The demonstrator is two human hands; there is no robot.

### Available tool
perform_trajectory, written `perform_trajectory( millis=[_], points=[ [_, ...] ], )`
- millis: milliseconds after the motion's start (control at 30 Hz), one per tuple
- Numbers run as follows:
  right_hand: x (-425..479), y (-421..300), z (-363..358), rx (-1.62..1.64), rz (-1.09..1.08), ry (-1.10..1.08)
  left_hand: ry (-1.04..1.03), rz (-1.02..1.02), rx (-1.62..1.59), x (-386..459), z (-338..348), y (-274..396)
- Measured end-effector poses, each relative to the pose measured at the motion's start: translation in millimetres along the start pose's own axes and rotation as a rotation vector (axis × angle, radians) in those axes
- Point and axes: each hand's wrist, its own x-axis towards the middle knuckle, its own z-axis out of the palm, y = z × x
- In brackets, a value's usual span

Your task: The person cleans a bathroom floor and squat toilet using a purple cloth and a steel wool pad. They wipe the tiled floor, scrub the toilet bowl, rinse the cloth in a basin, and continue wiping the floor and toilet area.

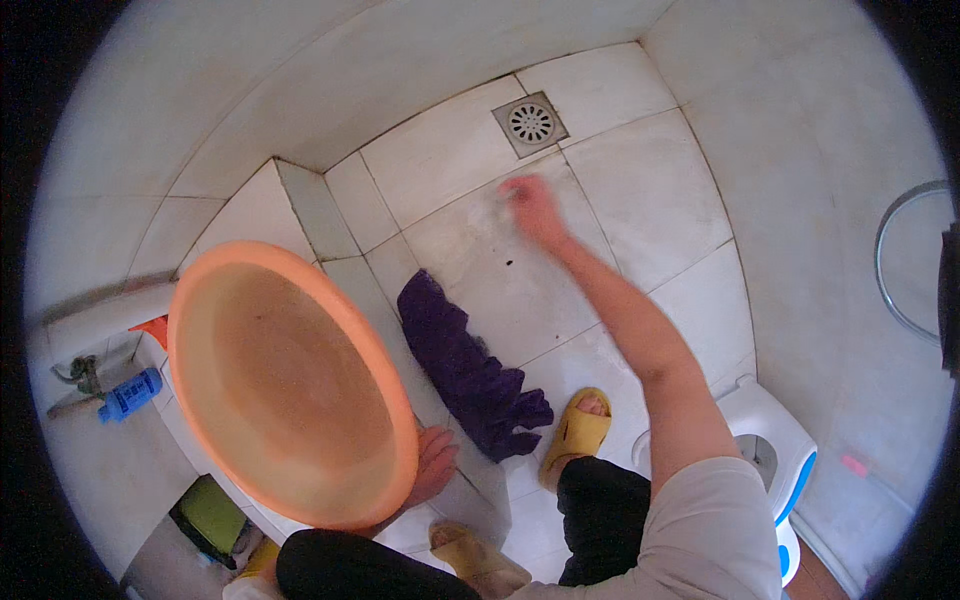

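Note:
My right hand [534,206] is stretched out low over the tiled floor [480,247], a little short of the square metal floor drain [531,124]. It is blurred, and something small and pale may be at its fingertips. My left hand [433,465] rests at the lower right rim of a large orange plastic basin [292,390], its fingers spread and partly behind the rim. The basin stands tilted, with its inside facing me. A crumpled dark purple cloth [472,367] lies on the floor between the basin and my right arm. Small dark specks dot the tiles near it.
A blue bottle [131,394] lies at the far left, beyond the basin. A green object [214,517] is at the lower left. A white and blue plastic stool [772,442] stands at the right, by the wall. Yellow slippers [581,431] are on the feet below me.

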Motion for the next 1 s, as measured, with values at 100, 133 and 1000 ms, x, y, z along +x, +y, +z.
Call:
perform_trajectory(
  millis=[100,133,1000],
  points=[
    [48.4,20.8,-80.9,-0.026,0.274,0.227,-0.022,-0.027,0.015,-6.9,-1.9,0.8],
    [61.3,40.2,-108.3,0.118,0.372,0.319,-0.004,-0.008,0.016,-7.0,1.7,-1.1],
    [-23.6,-82.3,79.5,-0.434,-0.332,-1.004,-0.014,-0.039,0.052,-12.1,10.8,-2.9]
  ],
)
